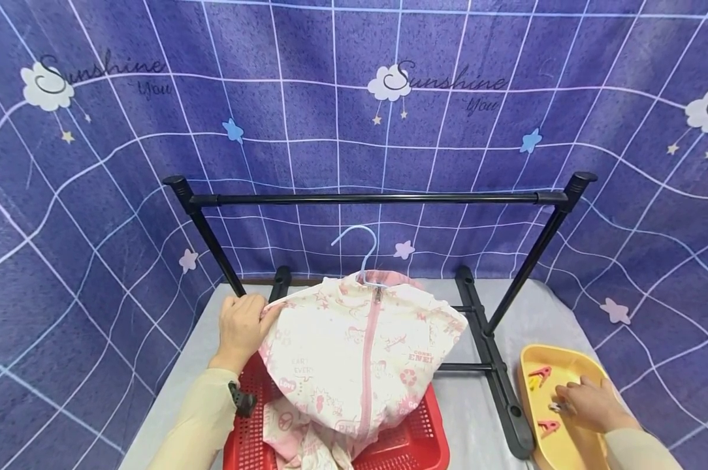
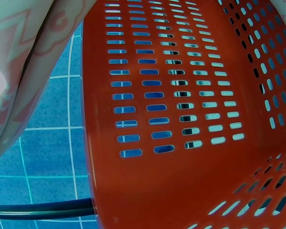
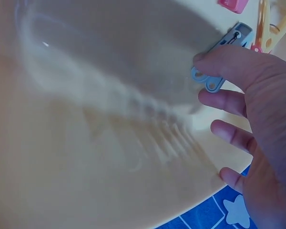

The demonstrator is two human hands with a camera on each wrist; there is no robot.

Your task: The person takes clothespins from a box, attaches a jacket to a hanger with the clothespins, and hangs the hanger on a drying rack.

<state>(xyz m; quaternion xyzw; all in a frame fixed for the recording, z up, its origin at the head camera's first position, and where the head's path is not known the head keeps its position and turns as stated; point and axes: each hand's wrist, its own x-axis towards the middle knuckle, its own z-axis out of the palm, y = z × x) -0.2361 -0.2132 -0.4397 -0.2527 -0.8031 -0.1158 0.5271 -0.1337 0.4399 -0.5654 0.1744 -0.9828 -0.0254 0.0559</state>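
Observation:
A white jacket [image 1: 330, 346] with pink prints and a pink zip hangs on a light-blue hanger [image 1: 362, 254], above a red basket [image 1: 430, 418]. My left hand [image 1: 242, 329] grips the jacket's shoulder on the left side. In the left wrist view the jacket [image 2: 19, 62] shows beside the basket wall [image 2: 181, 181], and that hand is out of sight. Over the yellow tray [image 1: 533, 356], my right hand [image 1: 589, 405] pinches a grey-blue clothespin [image 3: 224, 52] between thumb and index finger, its other fingers spread apart.
A black rack with a horizontal bar [image 1: 377, 198] stands behind the basket, its right foot [image 1: 501, 391] beside the tray. Pink clothespins [image 1: 548, 427] and a yellow one [image 1: 533, 383] lie in the tray. A blue gridded curtain [image 1: 307, 117] hangs behind.

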